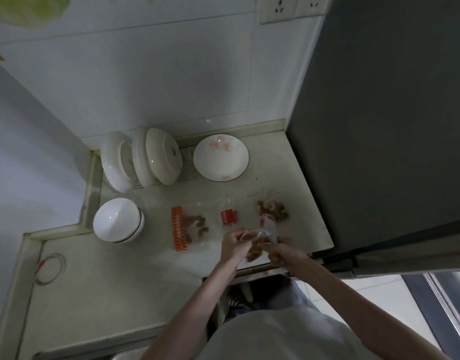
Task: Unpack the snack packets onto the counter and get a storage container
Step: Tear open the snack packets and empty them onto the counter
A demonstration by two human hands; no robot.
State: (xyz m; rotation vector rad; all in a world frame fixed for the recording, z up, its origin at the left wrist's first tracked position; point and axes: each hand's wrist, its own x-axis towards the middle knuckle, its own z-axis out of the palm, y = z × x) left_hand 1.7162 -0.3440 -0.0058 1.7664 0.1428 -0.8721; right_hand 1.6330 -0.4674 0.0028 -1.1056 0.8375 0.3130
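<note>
Pale table [125, 281] carries bowls; both hands pinch 1 clear snack packet [260, 233] between them, left grip [234, 245] and right grip [282, 252] holding it, brown snacks [273, 209] just beyond.

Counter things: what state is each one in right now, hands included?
Left hand: fingers pinch the clear packet.
Right hand: fingers curled round the same packet.
Clear packet: held above the counter edge, brown snacks inside.
Orange-striped bag: flat on the counter, some snacks inside.
Snack pile: loose on the counter.
Flowered plate: lying flat.
Stacked dishes: standing on edge.
White bowl: upside down.
</note>
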